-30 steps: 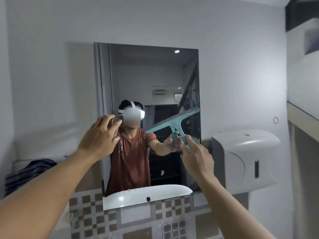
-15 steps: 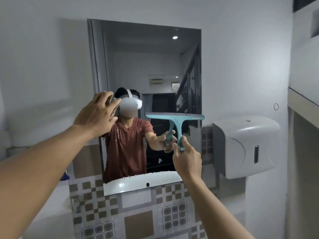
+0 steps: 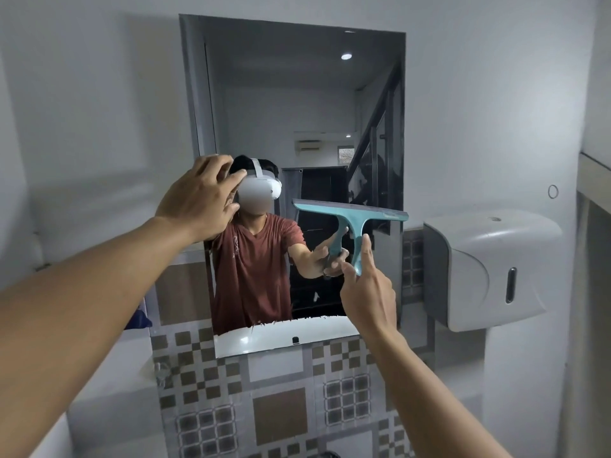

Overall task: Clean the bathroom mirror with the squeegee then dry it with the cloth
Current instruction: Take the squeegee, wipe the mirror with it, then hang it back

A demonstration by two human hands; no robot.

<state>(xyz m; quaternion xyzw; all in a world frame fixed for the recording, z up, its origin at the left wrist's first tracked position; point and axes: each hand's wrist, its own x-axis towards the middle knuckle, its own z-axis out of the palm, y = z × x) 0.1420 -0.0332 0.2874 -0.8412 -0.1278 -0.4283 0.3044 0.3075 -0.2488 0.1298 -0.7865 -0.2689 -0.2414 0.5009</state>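
The tall rectangular mirror (image 3: 297, 100) hangs on the white wall in front of me. My right hand (image 3: 367, 292) grips the handle of a teal squeegee (image 3: 353, 219), whose blade lies level against the glass on the mirror's right side, at mid-height. My left hand (image 3: 201, 196) rests flat with spread fingers on the mirror's left edge. A dark blue cloth (image 3: 140, 317) peeks out behind my left forearm, mostly hidden.
A white paper dispenser (image 3: 486, 269) juts from the wall just right of the mirror. Brown and grey patterned tiles (image 3: 277, 408) cover the wall below it. A ledge (image 3: 595, 173) runs along the right wall.
The squeegee blade turned from tilted to level and sits lower on the glass. My view came closer to the mirror. My left hand stays on the mirror's left edge.
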